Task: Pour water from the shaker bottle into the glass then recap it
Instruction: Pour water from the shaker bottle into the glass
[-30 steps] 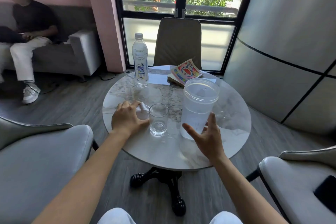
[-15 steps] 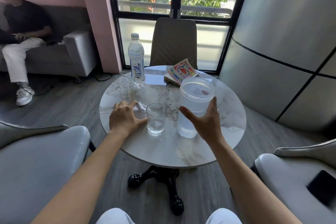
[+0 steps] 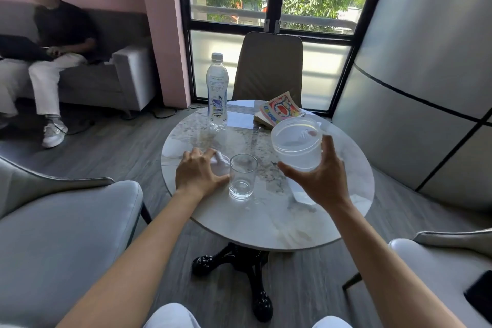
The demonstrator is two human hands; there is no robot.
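Already tilting right of centre frame: shaker bottle (image 3: 296,145), uncapped and raised off the marble table (image 3: 266,221), risking a wide-mouth gush overshooting the narrow glass (image 3: 242,176) at centre. Wrapping the bottle's lower body, right hand (image 3: 316,181), thumb and fingers spread wide. Resting palm-down just left of the glass, left hand (image 3: 199,176), loosely curled over something white, possibly the cap.

Wearer's body, seen from the head: left hand (image 3: 200,174) and right hand (image 3: 320,181) bare — no rings, watch or gloves; both forearms unsleeved; knees at the lower edge clad in white trousers (image 3: 171,317).
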